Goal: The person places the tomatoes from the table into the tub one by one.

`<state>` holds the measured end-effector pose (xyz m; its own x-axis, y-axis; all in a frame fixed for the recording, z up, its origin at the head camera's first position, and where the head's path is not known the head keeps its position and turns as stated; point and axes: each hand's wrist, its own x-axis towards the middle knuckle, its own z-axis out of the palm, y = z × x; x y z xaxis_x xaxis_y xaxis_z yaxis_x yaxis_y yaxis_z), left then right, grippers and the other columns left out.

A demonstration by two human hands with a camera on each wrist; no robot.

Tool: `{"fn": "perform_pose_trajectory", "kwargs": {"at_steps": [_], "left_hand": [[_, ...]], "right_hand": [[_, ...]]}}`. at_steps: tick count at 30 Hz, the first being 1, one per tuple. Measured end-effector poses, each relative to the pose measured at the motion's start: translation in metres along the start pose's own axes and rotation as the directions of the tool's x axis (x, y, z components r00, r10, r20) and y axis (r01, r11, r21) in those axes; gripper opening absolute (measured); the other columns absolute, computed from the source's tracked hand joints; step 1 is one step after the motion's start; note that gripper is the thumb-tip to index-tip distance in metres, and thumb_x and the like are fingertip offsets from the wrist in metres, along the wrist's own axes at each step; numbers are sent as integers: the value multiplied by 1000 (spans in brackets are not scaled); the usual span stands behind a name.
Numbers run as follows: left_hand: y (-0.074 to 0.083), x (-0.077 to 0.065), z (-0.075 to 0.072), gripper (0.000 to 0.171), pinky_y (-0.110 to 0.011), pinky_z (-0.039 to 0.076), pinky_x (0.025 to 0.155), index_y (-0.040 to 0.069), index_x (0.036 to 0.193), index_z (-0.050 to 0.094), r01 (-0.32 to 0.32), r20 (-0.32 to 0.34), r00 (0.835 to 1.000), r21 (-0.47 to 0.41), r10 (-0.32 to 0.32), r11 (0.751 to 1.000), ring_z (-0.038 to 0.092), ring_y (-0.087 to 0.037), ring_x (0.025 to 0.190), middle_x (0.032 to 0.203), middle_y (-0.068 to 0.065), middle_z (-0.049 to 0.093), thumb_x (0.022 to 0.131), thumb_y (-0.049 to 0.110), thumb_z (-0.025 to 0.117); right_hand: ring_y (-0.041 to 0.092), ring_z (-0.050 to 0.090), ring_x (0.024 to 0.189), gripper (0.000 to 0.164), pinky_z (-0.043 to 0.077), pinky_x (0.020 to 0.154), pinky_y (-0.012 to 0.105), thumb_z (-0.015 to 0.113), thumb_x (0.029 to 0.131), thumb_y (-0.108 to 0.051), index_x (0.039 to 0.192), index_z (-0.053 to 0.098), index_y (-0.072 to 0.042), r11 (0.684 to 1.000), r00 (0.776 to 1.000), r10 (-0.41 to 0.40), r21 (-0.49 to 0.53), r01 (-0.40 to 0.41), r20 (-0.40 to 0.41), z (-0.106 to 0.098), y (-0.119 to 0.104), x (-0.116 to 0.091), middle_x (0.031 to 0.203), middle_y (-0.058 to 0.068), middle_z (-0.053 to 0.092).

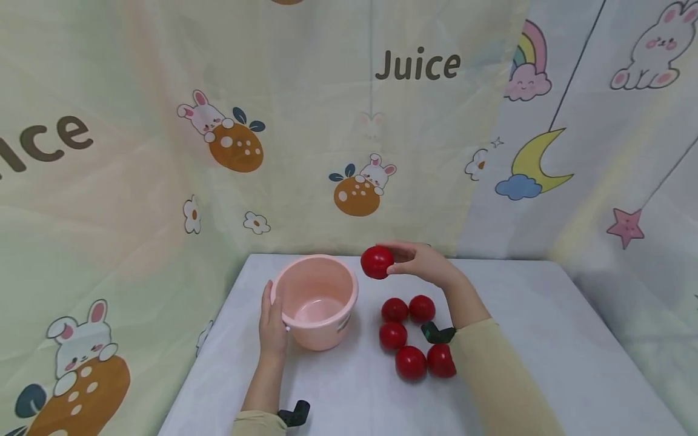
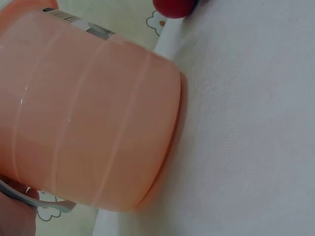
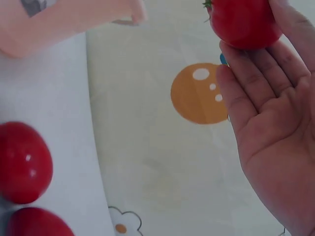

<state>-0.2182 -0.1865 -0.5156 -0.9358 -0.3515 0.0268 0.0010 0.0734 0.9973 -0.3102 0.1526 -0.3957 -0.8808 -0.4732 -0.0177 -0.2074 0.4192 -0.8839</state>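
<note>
A pink plastic bucket [image 1: 322,336] stands upright on the white table, its inside bare as far as the head view shows. My left hand [image 1: 272,327] grips its left rim, thumb inside and fingers outside; in the left wrist view part of that hand [image 2: 17,214] shows by the grey handle [image 2: 37,199]. Up in the air to the right of the bucket, my right hand [image 1: 422,263] holds a red tomato [image 1: 377,262] between thumb and fingers. Its green stem [image 3: 207,6] shows in the right wrist view, where the palm [image 3: 280,132] faces the camera.
Several more tomatoes [image 1: 411,363] lie grouped on the table [image 1: 523,339], right of the bucket and below my right forearm; one is partly covered by the sleeve [image 1: 491,363]. A printed cloth [image 1: 305,181] with rabbits and oranges hangs right behind the table's far edge.
</note>
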Motion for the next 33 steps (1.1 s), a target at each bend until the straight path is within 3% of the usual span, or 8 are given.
{"fn": "perform_pose_trajectory", "kwargs": {"at_steps": [10,19,26,33], "left_hand": [[0,-2,1,47,-54,27,120,59,148,18,3,6,1000,3,-3,1000,20,-11,152,160,25,21,102,57,28],[1,-2,1,48,-56,31,117,60,146,18,4,-9,1000,8,-4,1000,22,-11,152,159,26,24,100,64,29],[0,-3,3,49,-53,39,113,62,145,19,17,-33,999,5,-17,1000,26,-11,150,156,28,28,99,61,37],[-1,-2,6,52,-53,43,110,60,146,20,14,-34,999,3,-14,1000,29,-15,149,157,23,29,100,56,43]], "right_hand": [[19,60,119,59,55,94,44,82,77,-44,132,60,-40,998,987,-62,-15,65,147,14,-21,34,127,-9,65],[16,63,117,53,54,97,43,79,83,-36,132,61,-36,990,941,-121,-24,136,317,29,-41,63,125,-8,68],[14,61,118,54,55,96,42,83,78,-36,128,63,-38,990,925,-73,-82,112,372,49,-57,84,123,-11,68],[17,58,118,47,57,92,38,82,80,-32,124,67,-36,978,906,21,-196,69,424,71,-75,103,119,-10,67]]}}
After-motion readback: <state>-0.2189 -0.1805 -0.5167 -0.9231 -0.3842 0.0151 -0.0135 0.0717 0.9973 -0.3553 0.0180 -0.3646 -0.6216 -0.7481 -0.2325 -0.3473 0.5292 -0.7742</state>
